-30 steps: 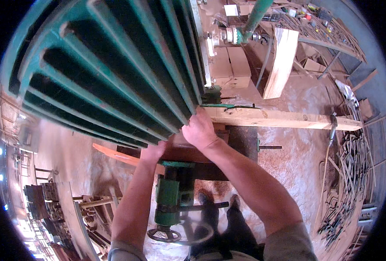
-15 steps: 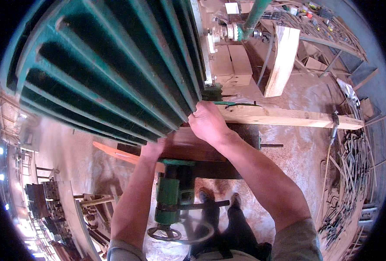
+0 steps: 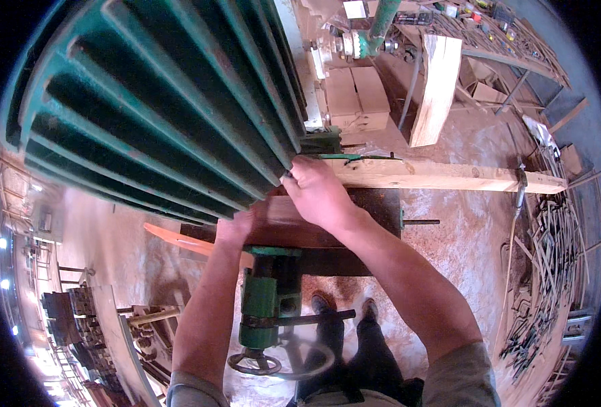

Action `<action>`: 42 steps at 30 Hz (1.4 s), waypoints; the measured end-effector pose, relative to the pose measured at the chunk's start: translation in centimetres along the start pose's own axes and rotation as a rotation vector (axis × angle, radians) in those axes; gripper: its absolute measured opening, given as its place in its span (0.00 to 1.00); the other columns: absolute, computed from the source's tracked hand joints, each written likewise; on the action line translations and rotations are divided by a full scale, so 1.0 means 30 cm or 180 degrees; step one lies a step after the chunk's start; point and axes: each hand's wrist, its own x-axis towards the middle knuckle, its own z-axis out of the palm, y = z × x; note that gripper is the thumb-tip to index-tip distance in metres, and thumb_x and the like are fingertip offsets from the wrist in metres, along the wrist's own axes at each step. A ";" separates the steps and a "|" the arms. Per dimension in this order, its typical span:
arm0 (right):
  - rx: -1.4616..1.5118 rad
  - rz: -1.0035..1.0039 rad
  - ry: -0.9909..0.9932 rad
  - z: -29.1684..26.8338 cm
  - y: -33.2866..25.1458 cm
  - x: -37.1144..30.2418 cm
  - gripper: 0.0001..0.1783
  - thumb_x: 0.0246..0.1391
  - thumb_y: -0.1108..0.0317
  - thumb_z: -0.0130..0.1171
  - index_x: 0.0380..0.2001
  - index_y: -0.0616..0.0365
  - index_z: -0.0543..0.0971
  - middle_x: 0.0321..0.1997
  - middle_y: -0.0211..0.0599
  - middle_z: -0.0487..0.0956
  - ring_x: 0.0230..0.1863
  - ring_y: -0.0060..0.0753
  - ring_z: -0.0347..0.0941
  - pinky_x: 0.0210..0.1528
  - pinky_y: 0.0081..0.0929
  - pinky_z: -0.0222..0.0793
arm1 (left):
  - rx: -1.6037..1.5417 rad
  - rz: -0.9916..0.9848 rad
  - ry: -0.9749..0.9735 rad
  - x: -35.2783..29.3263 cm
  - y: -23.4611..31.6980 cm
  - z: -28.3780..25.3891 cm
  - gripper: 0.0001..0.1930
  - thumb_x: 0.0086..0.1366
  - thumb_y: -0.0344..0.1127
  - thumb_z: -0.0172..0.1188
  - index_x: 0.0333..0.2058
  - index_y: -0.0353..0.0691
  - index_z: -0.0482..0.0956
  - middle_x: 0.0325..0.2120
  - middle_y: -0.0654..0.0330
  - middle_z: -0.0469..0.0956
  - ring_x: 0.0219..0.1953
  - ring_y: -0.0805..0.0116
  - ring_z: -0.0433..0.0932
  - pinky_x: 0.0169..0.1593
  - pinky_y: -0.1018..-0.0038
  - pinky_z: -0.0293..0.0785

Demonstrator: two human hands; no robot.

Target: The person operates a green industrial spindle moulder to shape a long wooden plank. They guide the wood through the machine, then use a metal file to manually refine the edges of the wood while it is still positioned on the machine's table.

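"Right hand [image 3: 318, 195] sits slightly farther right than earlier. Grip?"

"Curled; contents hidden, cannot tell. Left hand [image 3: 235, 226] likewise."

"Nearest item?"

"Green ribbed cover [image 3: 163, 122], upper left, above both. Slipping hands could scrape knuckles against its edge."

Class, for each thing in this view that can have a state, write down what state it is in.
Left hand, partly hidden at the ribbed cover's edge; grip unclear
Right hand, curled at that edge; grip unclear
Green ribbed cover, ribs fanned out
Long timber, lying crosswise
Cardboard box, flaps closed
Pale board, tilted
Small handwheel, untouched
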 end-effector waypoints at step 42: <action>0.3026 0.2453 -0.0995 -0.037 -0.086 0.032 0.09 0.55 0.65 0.45 0.28 0.58 0.70 0.18 0.35 0.71 0.10 0.20 0.59 0.10 0.19 0.49 | -0.0555 -0.0448 0.0037 -0.010 0.006 0.019 0.06 0.56 0.33 0.57 0.29 0.36 0.76 0.25 0.64 0.76 0.28 0.73 0.71 0.35 0.76 0.68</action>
